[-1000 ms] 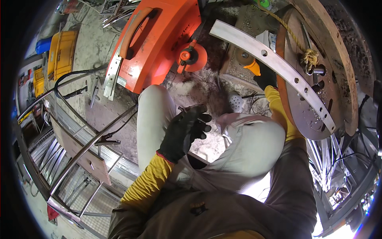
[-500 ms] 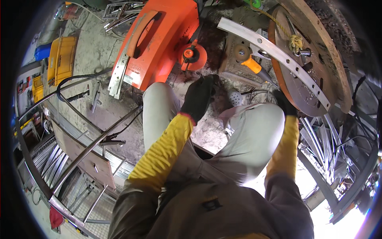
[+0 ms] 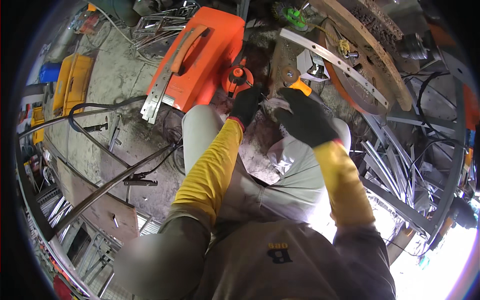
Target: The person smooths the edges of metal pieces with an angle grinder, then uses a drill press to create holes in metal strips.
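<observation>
My left hand [image 3: 247, 106], in a black glove, is closed just below a round orange object with a dark centre [image 3: 237, 80]. Its fingertips are partly hidden, and I cannot make out what they hold. My right hand [image 3: 309, 117], also gloved in black, reaches in over my right knee with thumb and fingers apart. Those fingers are close to a yellow-bodied power tool with a round brown disc [image 3: 301, 86], which looks like an angle grinder lying on the floor. The glove hides part of its rear end.
An orange machine case with a handle [image 3: 200, 60] stands ahead to the left. A perforated metal strip [image 3: 345, 66] lies across a big round disc [image 3: 345, 90] on the right, near a small white box [image 3: 312, 66]. Metal offcuts [image 3: 385, 160] and a tubular frame [image 3: 107, 192] flank me.
My right hand has come from beside the right knee inward and forward, toward the yellow tool, its fingers spreading. My left hand stays near the round orange object. The whole view has shifted slightly.
</observation>
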### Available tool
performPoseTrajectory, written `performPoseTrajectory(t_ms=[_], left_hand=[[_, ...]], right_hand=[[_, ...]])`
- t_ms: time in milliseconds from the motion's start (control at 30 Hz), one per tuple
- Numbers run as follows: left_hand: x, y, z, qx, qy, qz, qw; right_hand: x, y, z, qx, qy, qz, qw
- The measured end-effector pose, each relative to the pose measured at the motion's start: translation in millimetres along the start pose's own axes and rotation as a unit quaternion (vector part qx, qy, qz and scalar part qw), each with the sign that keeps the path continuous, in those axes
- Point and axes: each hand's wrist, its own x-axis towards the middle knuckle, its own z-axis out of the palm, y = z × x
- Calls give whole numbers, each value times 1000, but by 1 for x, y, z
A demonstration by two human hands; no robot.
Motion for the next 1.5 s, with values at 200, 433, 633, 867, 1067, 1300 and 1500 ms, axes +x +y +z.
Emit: performPoseTrajectory(t_ms=[200, 433, 633, 867, 1067, 1300, 1500], left_hand=[[-9, -6, -41, 324, -5, 306, 895], [4, 35, 10, 366, 348, 170, 846], [28, -30, -76, 453, 312, 96, 830], [45, -26, -92, 438, 140, 170, 871], [-17, 9, -29, 31, 58, 52, 996], [-55, -10, -17, 97, 45, 42, 993], [-53, -10, -25, 160, 65, 1, 985]], right_hand=[[50, 19, 122, 158, -17, 120, 980], [38, 210, 168, 174, 66, 164, 969], [41, 120, 178, -153, -83, -111, 978], [57, 123, 161, -209, -122, 40, 969], [60, 158, 189, -205, -96, 78, 971], [68, 150, 205, -132, -97, 41, 986], [77, 110, 196, -150, -101, 58, 982]])
